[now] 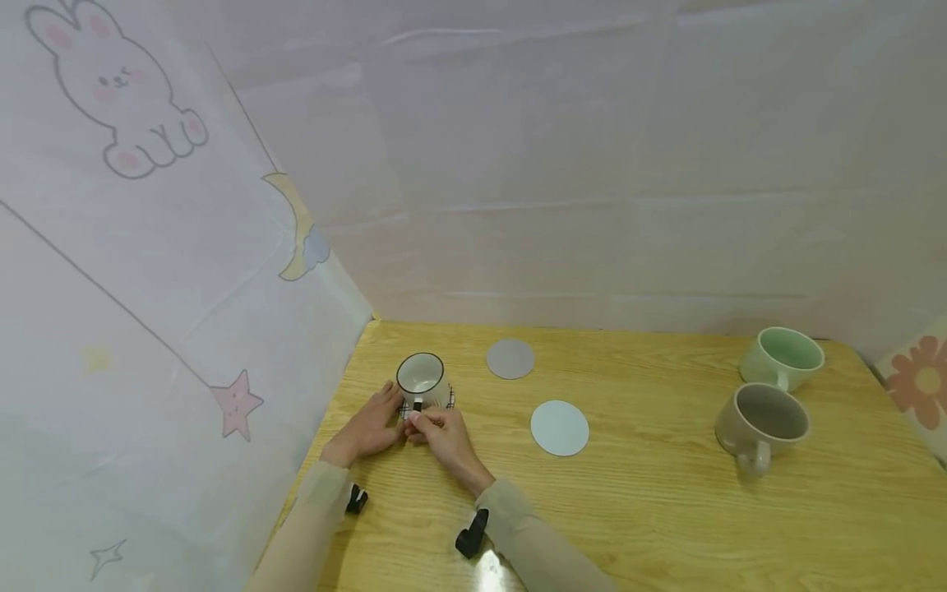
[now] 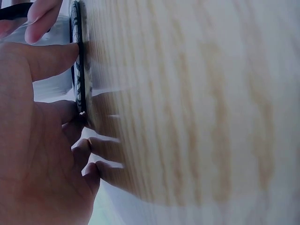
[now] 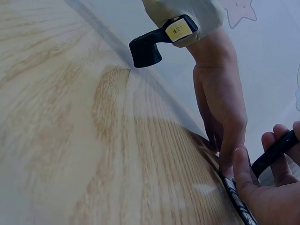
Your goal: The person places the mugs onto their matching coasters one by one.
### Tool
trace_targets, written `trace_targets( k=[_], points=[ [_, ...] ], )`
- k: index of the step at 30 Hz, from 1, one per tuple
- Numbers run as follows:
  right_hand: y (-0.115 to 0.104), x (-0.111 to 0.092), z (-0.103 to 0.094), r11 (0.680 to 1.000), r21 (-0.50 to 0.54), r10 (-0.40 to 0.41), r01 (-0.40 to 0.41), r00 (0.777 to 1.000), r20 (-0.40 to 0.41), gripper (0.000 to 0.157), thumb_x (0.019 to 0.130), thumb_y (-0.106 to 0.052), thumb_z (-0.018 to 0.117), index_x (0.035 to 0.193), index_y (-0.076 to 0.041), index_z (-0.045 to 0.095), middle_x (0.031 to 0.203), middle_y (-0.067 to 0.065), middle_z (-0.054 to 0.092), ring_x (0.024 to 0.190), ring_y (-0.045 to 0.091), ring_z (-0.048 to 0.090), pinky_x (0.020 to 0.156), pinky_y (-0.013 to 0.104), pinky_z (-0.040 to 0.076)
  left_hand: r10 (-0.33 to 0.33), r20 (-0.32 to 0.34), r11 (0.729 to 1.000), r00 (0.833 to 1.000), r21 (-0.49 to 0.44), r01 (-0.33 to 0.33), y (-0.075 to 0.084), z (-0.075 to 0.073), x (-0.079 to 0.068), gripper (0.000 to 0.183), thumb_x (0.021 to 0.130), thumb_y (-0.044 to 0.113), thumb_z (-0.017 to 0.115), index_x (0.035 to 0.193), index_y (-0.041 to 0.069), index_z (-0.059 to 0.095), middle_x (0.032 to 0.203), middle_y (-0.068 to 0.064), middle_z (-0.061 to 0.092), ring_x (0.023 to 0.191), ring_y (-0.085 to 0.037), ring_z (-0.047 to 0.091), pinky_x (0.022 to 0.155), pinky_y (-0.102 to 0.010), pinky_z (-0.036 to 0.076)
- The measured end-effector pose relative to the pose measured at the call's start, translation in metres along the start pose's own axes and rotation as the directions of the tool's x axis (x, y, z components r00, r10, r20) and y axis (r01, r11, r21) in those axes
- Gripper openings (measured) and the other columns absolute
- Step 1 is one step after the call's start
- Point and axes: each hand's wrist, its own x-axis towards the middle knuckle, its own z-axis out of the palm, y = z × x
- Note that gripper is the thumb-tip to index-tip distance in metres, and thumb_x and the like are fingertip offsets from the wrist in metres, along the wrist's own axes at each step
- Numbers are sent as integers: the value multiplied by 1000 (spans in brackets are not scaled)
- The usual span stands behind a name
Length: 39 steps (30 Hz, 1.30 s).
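A white mug (image 1: 420,376) with a dark rim stands upright on a round patterned coaster (image 1: 450,398) at the table's left end. My right hand (image 1: 451,444) pinches the mug's black handle (image 3: 275,151), which faces me. To the left of the mug, my left hand (image 1: 373,427) lies low on the table with its fingers mostly straight. Its thumb (image 2: 54,60) touches the coaster's edge in the left wrist view, and the other fingers rest beside that edge. Most of the coaster is hidden under the mug and behind my hands.
A grey disc (image 1: 510,358) and a white disc (image 1: 560,428) lie flat on the wooden table (image 1: 651,493), right of the mug. Farther right stand a green mug (image 1: 769,366) and a taupe mug (image 1: 740,432). Printed sheets (image 1: 518,164) rise behind and to the left.
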Motion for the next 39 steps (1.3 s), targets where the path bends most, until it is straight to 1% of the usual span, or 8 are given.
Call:
trace_targets(
  k=[6,8,13,20,26,29,32,39],
  points=[
    [-1,0,1,1000,7,6,-6,1000,0,35,110,-13,61,109,20,73,119,40,65,109,52,70,97,54,61,-2,-11,1000,1000,-7,2,1,1,0,77,103,33,56,170,8,28,175,-21,25,165,-43,15,132,-62,21],
    [0,1,1,1000,3,4,-4,1000,2,35,110,-13,61,109,20,73,119,40,66,109,51,71,96,53,62,7,-25,1000,1000,-2,-7,0,1,0,75,103,33,57,168,5,32,174,-22,28,164,-45,18,131,-63,22],
    [0,2,1,1000,2,0,-1,1000,8,35,110,-13,61,109,20,73,120,39,66,110,53,69,97,54,61,23,-35,1000,999,18,-22,-1,1,1,71,105,32,57,166,2,36,172,-25,31,163,-47,20,130,-63,24],
    [-1,1,2,1000,-3,15,-15,1000,13,35,110,-13,60,110,20,73,121,39,65,112,54,68,98,54,60,8,-23,1000,1000,8,-8,1,-1,0,69,106,31,56,166,3,37,172,-24,31,163,-46,19,131,-63,23],
    [1,2,3,1000,-26,15,-15,1000,4,34,110,-14,60,108,18,75,116,36,67,105,46,72,93,46,65,20,-23,1000,1000,9,-20,-1,0,0,68,105,30,58,165,5,40,172,-24,32,162,-48,20,129,-65,25],
    [2,3,4,999,-41,15,-15,1000,-4,34,110,-14,61,107,16,76,113,35,69,102,42,73,92,45,65,17,-20,1000,1000,7,-17,-1,-1,0,67,105,31,58,165,6,40,172,-23,32,162,-48,20,129,-65,26],
    [2,4,5,999,-48,21,-21,1000,-6,34,110,-14,61,107,16,76,112,33,70,102,43,72,92,46,65,18,-24,1000,1000,-2,-19,-1,-1,0,66,106,31,58,164,5,41,172,-23,33,162,-48,20,130,-65,24],
    [2,4,6,998,-60,0,0,1000,-5,34,110,-15,61,103,14,77,109,33,70,103,51,71,91,54,64,37,-35,999,999,-6,-38,-3,0,0,62,106,31,56,161,6,45,171,-23,35,162,-49,20,130,-64,24]
  ],
)
